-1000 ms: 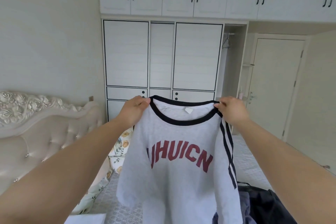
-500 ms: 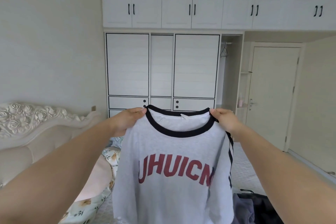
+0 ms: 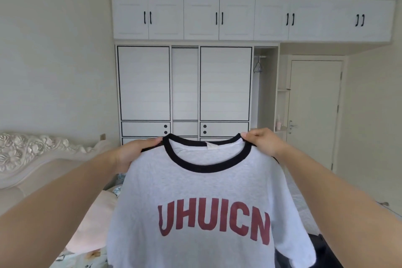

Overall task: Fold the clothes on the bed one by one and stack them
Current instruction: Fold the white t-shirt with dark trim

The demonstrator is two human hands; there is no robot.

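Note:
A light grey T-shirt (image 3: 202, 189) with a black collar and red letters across the chest hangs in the air in front of me, front side facing me. My left hand (image 3: 134, 154) pinches its left shoulder beside the collar. My right hand (image 3: 264, 142) pinches the right shoulder at the other end of the collar. The shirt's lower hem runs out of the bottom of the frame. It hides most of the bed behind it.
A cream carved headboard (image 3: 32, 159) stands at left, with a pink pillow (image 3: 95, 224) and floral bedding (image 3: 87, 257) below. Dark clothes (image 3: 324, 252) lie at lower right. A white wardrobe (image 3: 185, 85) and a door (image 3: 313, 113) stand beyond.
The view has tilted up, showing more ceiling. The shirt stays held by both shoulders and now hangs nearer and squarer to me; the dark clothes have mostly slipped out of view.

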